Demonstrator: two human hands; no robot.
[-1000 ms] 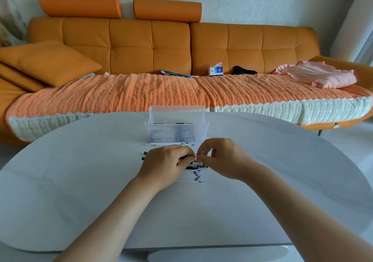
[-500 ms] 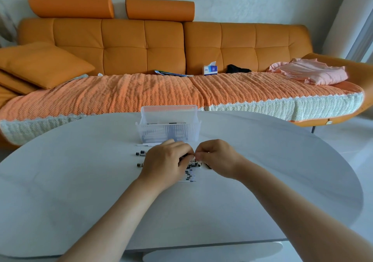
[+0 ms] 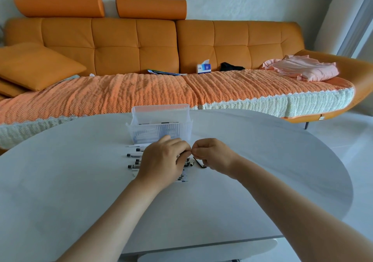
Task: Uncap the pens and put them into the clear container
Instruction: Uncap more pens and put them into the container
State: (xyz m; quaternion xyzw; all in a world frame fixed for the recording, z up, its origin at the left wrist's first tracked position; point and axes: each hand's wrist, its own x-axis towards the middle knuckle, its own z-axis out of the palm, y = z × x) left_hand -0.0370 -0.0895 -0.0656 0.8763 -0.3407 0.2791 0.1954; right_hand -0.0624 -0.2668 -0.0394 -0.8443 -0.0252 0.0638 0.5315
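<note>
L hand [image 3: 163, 160] & R hand [image 3: 212, 153] fingers still pinched tip-to-tip, likely on a hidden pen; cap prob. not off yet, clear container [image 3: 161, 129] just beyond.

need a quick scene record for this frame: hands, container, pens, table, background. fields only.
left hand: fingers curled, tips meeting the other hand's
right hand: fingers curled, pinching at the same spot
held item: likely a pen, hidden by the fingers
table: pale, rounded
clear container: upright on table beyond the hands, some pens inside
loose pens: lying on table under and left of left hand
background: orange sofa, tissue box, pink cloth
</note>
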